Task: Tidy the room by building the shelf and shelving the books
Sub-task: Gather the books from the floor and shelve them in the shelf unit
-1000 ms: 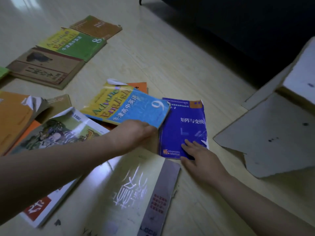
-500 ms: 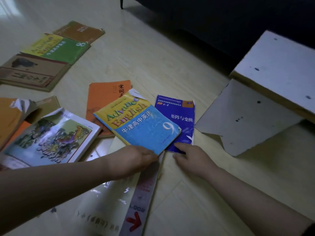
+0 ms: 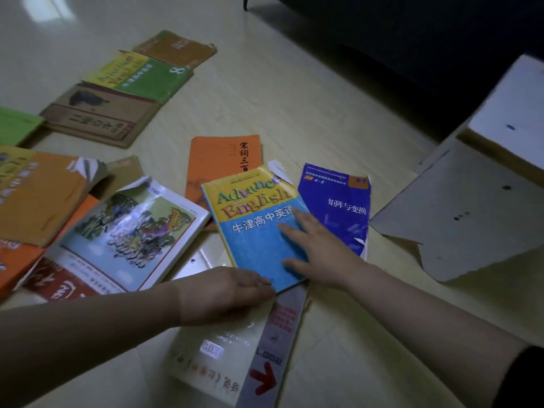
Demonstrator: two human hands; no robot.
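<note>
A yellow-and-blue English textbook (image 3: 253,219) lies on the floor, overlapping a dark blue book (image 3: 338,201) on its right and an orange book (image 3: 217,160) behind it. My left hand (image 3: 223,293) grips the textbook's near corner. My right hand (image 3: 318,248) rests flat on its blue cover, fingers spread. A pale magazine with a red arrow (image 3: 223,348) lies beneath both, closest to me. Two white shelf boards (image 3: 459,213) lean together on the right.
An illustrated book (image 3: 129,231) and a stack of orange books (image 3: 38,195) lie at the left. Farther back are a brown book (image 3: 97,116), a green English book (image 3: 147,78) and a tan book (image 3: 173,48). Dark furniture (image 3: 382,39) fills the back right.
The textbook has slid right, onto the dark blue book, uncovering the orange book. My right hand has moved from the dark blue book onto the textbook's cover.
</note>
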